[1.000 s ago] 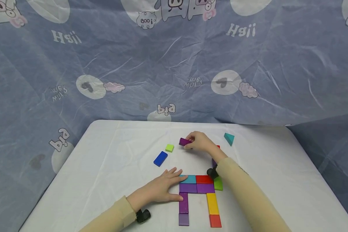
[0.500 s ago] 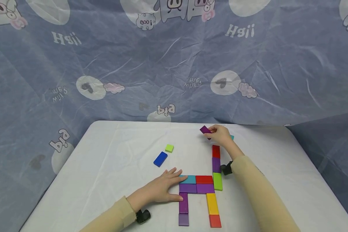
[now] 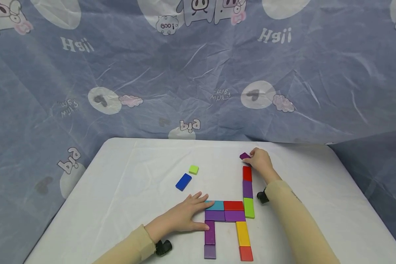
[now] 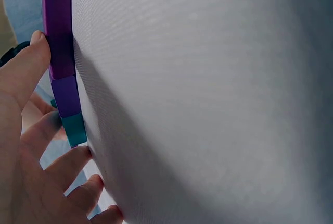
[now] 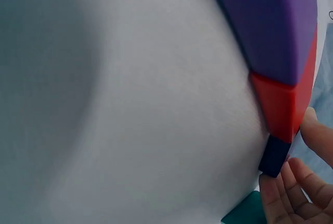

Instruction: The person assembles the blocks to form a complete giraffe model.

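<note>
My left hand (image 3: pixel 183 215) lies with fingers spread at the left of a flat block figure. Its index finger touches the light blue block (image 3: pixel 217 205), and its thumb rests at the upright purple block (image 3: pixel 209 236). At the far right my right hand (image 3: pixel 262 163) pinches a dark purple block (image 3: pixel 244 156) between thumb and fingers. This block is just beyond the red block (image 3: pixel 247 173) that tops a column with a violet block (image 3: pixel 247 189) and a green block (image 3: pixel 249 208). In the right wrist view, the held block (image 5: pixel 274 156) appears right at the red block's end (image 5: pixel 276 104).
A blue block (image 3: pixel 183 182) and a small lime block (image 3: pixel 193 169) lie left of the column. Beside the right fingers is a teal triangular block (image 5: pixel 247 211). Yellow (image 3: pixel 242 234) and red-orange (image 3: pixel 246 253) blocks form the figure's right leg on the white table (image 3: pixel 135 176).
My right hand has carried the purple block rightward, from near the lime block to the far end of the column. My left hand has stayed in place.
</note>
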A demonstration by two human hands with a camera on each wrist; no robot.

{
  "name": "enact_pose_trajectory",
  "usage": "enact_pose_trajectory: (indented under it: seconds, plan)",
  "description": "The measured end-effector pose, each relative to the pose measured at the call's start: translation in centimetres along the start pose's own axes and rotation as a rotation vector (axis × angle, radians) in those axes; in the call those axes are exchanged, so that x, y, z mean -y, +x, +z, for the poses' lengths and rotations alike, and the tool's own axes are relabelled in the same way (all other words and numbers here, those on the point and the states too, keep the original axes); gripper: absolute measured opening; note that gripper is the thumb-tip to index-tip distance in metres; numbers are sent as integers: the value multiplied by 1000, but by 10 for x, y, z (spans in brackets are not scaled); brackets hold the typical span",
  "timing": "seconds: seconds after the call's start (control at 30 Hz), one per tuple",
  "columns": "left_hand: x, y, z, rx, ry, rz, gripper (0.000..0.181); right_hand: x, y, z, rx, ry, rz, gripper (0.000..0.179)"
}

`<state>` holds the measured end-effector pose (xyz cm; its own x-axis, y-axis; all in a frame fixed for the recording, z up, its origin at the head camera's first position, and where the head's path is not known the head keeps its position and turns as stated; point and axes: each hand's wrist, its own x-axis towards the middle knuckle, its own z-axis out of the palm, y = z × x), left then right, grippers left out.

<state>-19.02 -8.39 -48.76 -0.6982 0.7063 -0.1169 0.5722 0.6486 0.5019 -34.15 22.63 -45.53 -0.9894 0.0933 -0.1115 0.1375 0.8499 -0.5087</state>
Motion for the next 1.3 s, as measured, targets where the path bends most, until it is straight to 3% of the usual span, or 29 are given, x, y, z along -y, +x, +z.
enact_pose_trajectory:
  seconds: [0.5, 1.3]
  plan:
    - [-7, -2, -4, 10, -2, -5, 76, -10, -2, 4, -49, -13, -8, 51]
    - [-3, 0, -2, -1, 2, -10, 76, -12, 3, 3, 60, -7, -60, 46]
